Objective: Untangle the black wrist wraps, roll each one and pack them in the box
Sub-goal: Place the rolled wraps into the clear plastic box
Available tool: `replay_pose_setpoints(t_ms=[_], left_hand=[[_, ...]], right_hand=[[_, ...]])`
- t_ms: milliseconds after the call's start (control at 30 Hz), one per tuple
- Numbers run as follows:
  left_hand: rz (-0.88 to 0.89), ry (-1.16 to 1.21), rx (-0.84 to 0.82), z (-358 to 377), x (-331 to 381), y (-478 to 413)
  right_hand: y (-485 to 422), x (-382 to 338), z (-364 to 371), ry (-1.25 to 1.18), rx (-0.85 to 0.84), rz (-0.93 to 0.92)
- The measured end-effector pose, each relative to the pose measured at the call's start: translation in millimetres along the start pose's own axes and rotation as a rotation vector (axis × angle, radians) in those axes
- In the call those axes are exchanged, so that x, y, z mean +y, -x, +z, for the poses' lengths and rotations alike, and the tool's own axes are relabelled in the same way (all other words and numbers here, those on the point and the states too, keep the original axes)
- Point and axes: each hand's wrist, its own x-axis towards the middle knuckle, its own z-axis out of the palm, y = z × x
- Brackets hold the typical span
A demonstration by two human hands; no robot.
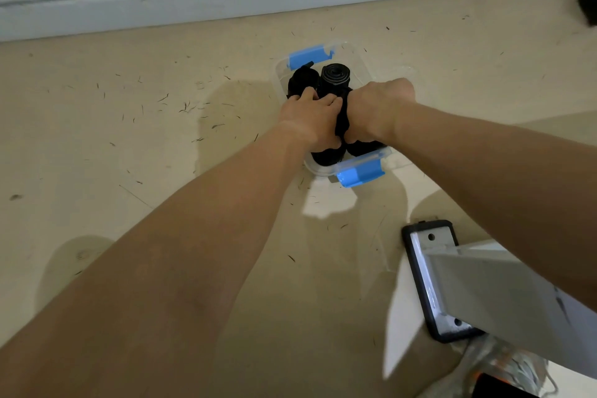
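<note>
A clear plastic box (358, 56) with blue latches (308, 55) sits on the beige floor. Black rolled wrist wraps fill it: one roll (334, 75) stands on end at the far side, another dark roll (298, 81) lies left of it. Both my hands are inside the box over the near rolls. My left hand (311, 119) lies on top of the wraps with fingers bent over them. My right hand (376, 110) is curled beside it, and a black wrap (341, 119) shows squeezed between the two hands. More black wrap (326, 155) shows under my left hand.
A white wall with a grey skirting (226, 0) runs along the far side. A metal foot plate with a black rim (429, 281) and a grey beam stand at the near right. A dark object (588, 3) lies at the far right edge. My shoe (504, 371) shows at the bottom right.
</note>
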Motion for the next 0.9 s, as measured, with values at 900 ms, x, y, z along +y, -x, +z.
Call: replay_pose_setpoints(t_ms=[900], left_hand=[[0.02,0.017,-0.068,-6,6,3]], right_hand=[[-7,-13,23,0.066,0.011,-0.034]])
